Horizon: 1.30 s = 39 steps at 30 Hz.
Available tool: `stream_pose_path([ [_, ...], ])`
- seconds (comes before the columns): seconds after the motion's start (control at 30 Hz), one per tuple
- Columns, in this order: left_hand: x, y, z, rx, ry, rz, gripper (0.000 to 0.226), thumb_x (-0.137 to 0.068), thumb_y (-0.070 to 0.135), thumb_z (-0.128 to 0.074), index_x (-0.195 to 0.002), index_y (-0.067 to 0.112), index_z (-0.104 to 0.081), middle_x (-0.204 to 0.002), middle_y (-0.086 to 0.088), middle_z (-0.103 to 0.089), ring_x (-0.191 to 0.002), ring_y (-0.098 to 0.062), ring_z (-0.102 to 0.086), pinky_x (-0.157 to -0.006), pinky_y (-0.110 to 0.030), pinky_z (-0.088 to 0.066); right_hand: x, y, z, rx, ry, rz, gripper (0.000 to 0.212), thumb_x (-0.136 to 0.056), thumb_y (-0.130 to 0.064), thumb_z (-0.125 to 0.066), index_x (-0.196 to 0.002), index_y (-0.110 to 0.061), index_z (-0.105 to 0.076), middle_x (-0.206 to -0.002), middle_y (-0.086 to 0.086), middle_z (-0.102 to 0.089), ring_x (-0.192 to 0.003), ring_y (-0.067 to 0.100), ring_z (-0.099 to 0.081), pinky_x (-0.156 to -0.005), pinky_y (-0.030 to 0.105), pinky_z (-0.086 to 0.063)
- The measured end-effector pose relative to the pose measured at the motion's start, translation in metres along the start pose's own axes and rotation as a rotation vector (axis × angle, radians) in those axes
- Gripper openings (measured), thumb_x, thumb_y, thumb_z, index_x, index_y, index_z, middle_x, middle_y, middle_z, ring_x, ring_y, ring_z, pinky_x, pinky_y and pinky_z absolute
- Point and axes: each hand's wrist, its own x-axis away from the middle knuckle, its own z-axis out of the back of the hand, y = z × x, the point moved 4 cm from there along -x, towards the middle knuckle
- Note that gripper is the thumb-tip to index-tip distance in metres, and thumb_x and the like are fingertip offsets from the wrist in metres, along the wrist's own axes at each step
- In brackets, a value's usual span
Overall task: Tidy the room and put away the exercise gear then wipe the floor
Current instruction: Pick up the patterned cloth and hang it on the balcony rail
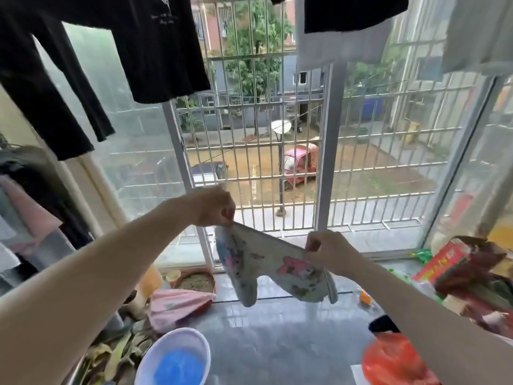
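Beyond the person's outstretched fingers, a tall barred window filled the view, its metal grille looking down on a yard where a small red vehicle stood near a lamp post. Above the hands, black garments hung from a line overhead, with a pale grey cloth hanging beside them to the right. Below the fingers stretched a grey tiled floor, glossy and reflecting the light. Far left of the hands, dark and pink clothing was heaped against the wall. To the right of the right hand, a pile of red and brown packaging lay on the floor. Beneath the left forearm sat a white basin with something blue inside it, and beneath the right forearm lay an orange-red plastic bag. A folded pink cloth rested on the floor just beside a round reddish dish, both below the left hand. Between the two hands hung a printed rag, white with pink and blue patterns, sagging in the middle and clear of the floor. The left hand pinched the rag's upper left corner with curled fingers, held higher than the right. The right hand pinched its opposite edge, fingers bunched tightly on the fabric.
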Motion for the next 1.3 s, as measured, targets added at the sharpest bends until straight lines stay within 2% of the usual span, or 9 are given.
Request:
stream_pose_path([
  [0.13, -0.046, -0.028, -0.003, 0.025, 0.039, 0.114, 0.019, -0.089, 0.041, -0.060, -0.100, 0.026, -0.066, -0.101, 0.005, -0.064, -0.095, -0.016, -0.058, -0.075, -0.034, -0.049, -0.064, 0.009, 0.018, 0.115, 0.055, -0.009, 0.017, -0.081, -0.023, -0.068, -0.071, -0.017, -0.055, -0.075, 0.001, -0.060, -0.068, 0.016, -0.053, -0.058, 0.029, -0.041],
  [0.27, -0.093, -0.059, -0.002, -0.015, 0.069, 0.183, 0.020, -0.089, 0.040, -0.060, -0.099, 0.024, -0.064, -0.099, 0.003, -0.062, -0.090, -0.017, -0.058, -0.066, -0.029, -0.042, -0.126, 0.010, 0.033, 0.227, 0.113, 0.049, 0.012, -0.084, -0.022, -0.066, -0.080, -0.014, -0.058, -0.082, 0.000, -0.060, -0.074, 0.017, -0.055, -0.056, 0.027, -0.037],
  [0.37, -0.134, -0.093, 0.004, -0.017, 0.164, 0.273, 0.025, -0.088, 0.041, -0.062, -0.095, 0.018, -0.065, -0.094, -0.001, -0.064, -0.083, -0.019, -0.060, -0.059, -0.027, -0.042, -0.181, 0.011, 0.035, 0.347, 0.115, 0.090, 0.017, -0.087, -0.027, -0.062, -0.076, -0.019, -0.052, -0.083, -0.001, -0.057, -0.076, 0.020, -0.057, -0.061, 0.031, -0.041],
  [0.57, -0.235, -0.180, 0.038, 0.015, 0.338, 0.425, 0.024, -0.085, 0.041, -0.064, -0.089, 0.018, -0.066, -0.093, -0.003, -0.060, -0.084, -0.023, -0.061, -0.065, -0.034, -0.048, -0.318, 0.013, 0.052, 0.493, 0.101, 0.089, 0.012, -0.087, -0.022, -0.055, -0.076, -0.023, -0.050, -0.087, 0.002, -0.060, -0.080, 0.025, -0.062, -0.062, 0.031, -0.044],
  [0.7, -0.293, -0.235, 0.054, 0.164, 0.377, 0.419, 0.019, -0.085, 0.035, -0.066, -0.083, 0.016, -0.065, -0.082, -0.002, -0.062, -0.072, -0.019, -0.062, -0.066, -0.037, -0.055, -0.396, 0.015, 0.074, 0.515, 0.162, 0.041, 0.013, -0.087, -0.017, -0.053, -0.081, -0.023, -0.063, -0.088, 0.000, -0.064, -0.081, 0.023, -0.065, -0.063, 0.027, -0.043],
  [0.83, -0.345, -0.274, 0.051, 0.314, 0.429, 0.404, 0.013, -0.085, 0.029, -0.067, -0.081, 0.017, -0.063, -0.088, -0.006, -0.062, -0.075, -0.022, -0.061, -0.069, -0.040, -0.056, -0.456, 0.022, 0.078, 0.512, 0.218, 0.042, 0.016, -0.090, -0.018, -0.054, -0.084, -0.024, -0.067, -0.089, -0.001, -0.064, -0.082, 0.022, -0.066, -0.065, 0.029, -0.046],
  [1.0, -0.399, -0.315, 0.030, 0.478, 0.461, 0.497, 0.027, -0.089, 0.031, -0.065, -0.073, 0.009, -0.067, -0.077, -0.009, -0.065, -0.062, -0.019, -0.064, -0.064, -0.038, -0.059, -0.529, 0.030, 0.088, 0.532, 0.277, 0.016, 0.015, -0.090, -0.010, -0.053, -0.085, -0.016, -0.066, -0.081, 0.005, -0.062, -0.067, 0.023, -0.056, -0.064, 0.029, -0.045],
  [1.13, -0.443, -0.343, 0.027, 0.434, 0.532, 0.486, 0.017, -0.086, 0.021, -0.068, -0.090, 0.005, -0.071, -0.101, -0.010, -0.066, -0.088, -0.023, -0.058, -0.083, -0.038, -0.050, -0.585, 0.045, 0.095, 0.570, 0.350, 0.024, 0.020, -0.091, -0.001, -0.048, -0.085, -0.015, -0.061, -0.082, 0.006, -0.061, -0.065, 0.023, -0.056, -0.058, 0.030, -0.044],
  [1.3, -0.511, -0.385, 0.040, 0.348, 0.608, 0.395, 0.012, -0.083, 0.009, -0.065, -0.093, 0.009, -0.072, -0.097, -0.011, -0.068, -0.095, -0.027, -0.060, -0.077, -0.025, -0.038, -0.668, 0.066, 0.109, 0.480, 0.417, 0.063, 0.024, -0.089, 0.004, -0.048, -0.078, -0.012, -0.063, -0.067, 0.001, -0.056, -0.059, 0.021, -0.054, -0.054, 0.032, -0.042],
])
